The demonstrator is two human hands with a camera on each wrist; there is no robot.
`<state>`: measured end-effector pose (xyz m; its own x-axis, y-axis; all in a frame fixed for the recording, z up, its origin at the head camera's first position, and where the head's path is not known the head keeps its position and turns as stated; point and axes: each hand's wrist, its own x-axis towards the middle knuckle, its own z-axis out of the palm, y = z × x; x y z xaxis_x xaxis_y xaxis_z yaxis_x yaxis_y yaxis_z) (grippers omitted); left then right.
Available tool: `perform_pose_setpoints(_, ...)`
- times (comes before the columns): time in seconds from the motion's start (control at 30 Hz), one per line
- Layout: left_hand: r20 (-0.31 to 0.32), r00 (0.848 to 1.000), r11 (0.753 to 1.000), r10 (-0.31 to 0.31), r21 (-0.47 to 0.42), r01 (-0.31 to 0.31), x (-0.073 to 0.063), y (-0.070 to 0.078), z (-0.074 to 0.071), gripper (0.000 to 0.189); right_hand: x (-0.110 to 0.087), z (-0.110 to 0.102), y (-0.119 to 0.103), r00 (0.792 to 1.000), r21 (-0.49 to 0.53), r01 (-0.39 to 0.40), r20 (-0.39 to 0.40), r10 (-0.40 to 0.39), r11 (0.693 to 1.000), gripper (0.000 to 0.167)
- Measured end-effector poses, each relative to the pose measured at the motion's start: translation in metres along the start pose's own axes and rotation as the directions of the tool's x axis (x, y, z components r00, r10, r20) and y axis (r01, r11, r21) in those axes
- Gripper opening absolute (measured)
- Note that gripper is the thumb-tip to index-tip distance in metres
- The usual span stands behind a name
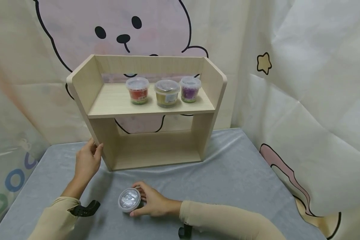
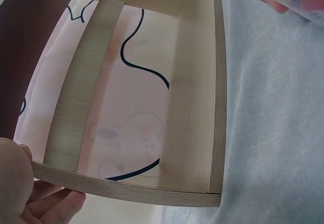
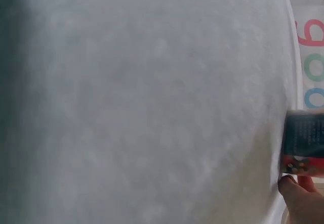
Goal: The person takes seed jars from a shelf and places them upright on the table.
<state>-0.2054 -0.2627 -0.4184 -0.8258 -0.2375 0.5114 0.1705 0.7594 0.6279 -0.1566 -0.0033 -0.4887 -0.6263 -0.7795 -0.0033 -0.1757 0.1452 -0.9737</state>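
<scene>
A two-tier light wooden shelf (image 1: 151, 113) stands on the table. My left hand (image 1: 88, 161) holds its left side panel, and in the left wrist view fingers (image 2: 61, 206) wrap that panel's edge (image 2: 131, 189). In front of the shelf, my right hand (image 1: 154, 201) grips a small round plastic tub (image 1: 129, 200) with a clear lid, fingers and thumb around its side. The right wrist view shows the tub's dark label with a red band (image 3: 304, 143). On the upper tier sit tubs with red (image 1: 138, 90), yellowish (image 1: 167, 93) and purple (image 1: 190, 89) contents.
A grey-blue cloth (image 1: 228, 186) covers the table. Behind and at the sides hang pale printed curtains (image 1: 303, 100) with cartoon drawings. The shelf's lower tier (image 1: 156, 150) is open at the front.
</scene>
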Motion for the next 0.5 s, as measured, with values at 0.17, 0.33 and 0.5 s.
perform_pose_setpoints(0.17,0.002,1.0,1.0,0.002,0.001,-0.002,-0.001,0.0,0.0,0.021,-0.002,-0.011,-0.011,0.999,-0.063,-0.011,0.035,0.013,0.998,0.08)
perform_pose_setpoints(0.33,0.003,1.0,1.0,-0.004,0.004,0.004,0.0,0.0,0.0,0.021,-0.002,-0.028,-0.035,1.0,-0.125,-0.01,0.007,0.011,0.992,0.063)
perform_pose_setpoints(0.5,-0.002,1.0,1.0,-0.003,0.003,0.003,-0.001,0.0,0.0,0.02,-0.003,-0.042,-0.063,1.0,-0.15,0.003,-0.025,-0.007,0.989,0.053)
